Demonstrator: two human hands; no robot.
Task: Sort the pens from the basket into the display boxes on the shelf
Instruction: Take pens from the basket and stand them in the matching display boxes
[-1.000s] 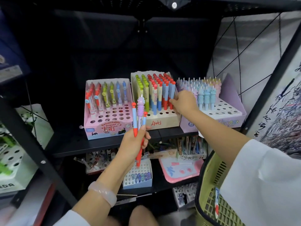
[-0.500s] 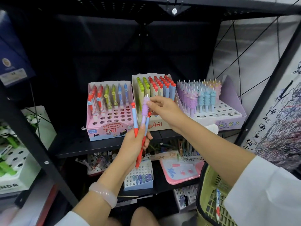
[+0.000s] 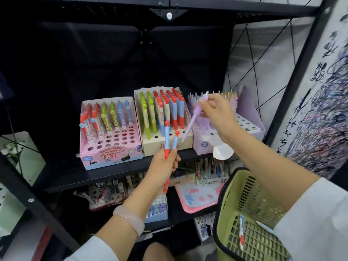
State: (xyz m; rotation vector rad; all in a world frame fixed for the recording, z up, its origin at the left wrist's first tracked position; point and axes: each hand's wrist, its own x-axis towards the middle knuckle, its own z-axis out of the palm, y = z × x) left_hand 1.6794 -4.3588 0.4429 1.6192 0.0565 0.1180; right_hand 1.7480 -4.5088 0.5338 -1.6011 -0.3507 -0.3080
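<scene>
Two pens (image 3: 170,140), blue barrels with red ends and red caps, stand upright in my left hand (image 3: 163,162), whose fingers are curled round their lower halves. My right hand (image 3: 216,110) pinches one lilac pen (image 3: 194,117) near its top; the pen hangs slanted, tip down and toward my left hand, in front of the lilac display box (image 3: 250,119).

Risks, as I judge them:
1. The lilac pen is pinched high on its barrel. The free tip can swing and strike the pens in the cream display box (image 3: 186,140), just left of the pinch.
2. The lilac box is densely filled at the back. Its empty holes lie toward the front, below and right of my right hand. An insertion made while the pen is tilted may miss the hole or knock neighbouring pens.
3. The two pens in my left hand splay apart at the top. A loose hold could drop one onto the lower shelf.
4. Colour mismatch: the blue-and-red pens appear to match the cream box, not the pink eraser box (image 3: 111,147) left of my left hand.

Surface and room: the boxes stand side by side on a black metal shelf (image 3: 62,178). A lower tier below my left hand carries more stationery. The green basket (image 3: 244,213) sits beneath my right forearm, with at least one pen inside. A scribbled sheet hangs to the right.
</scene>
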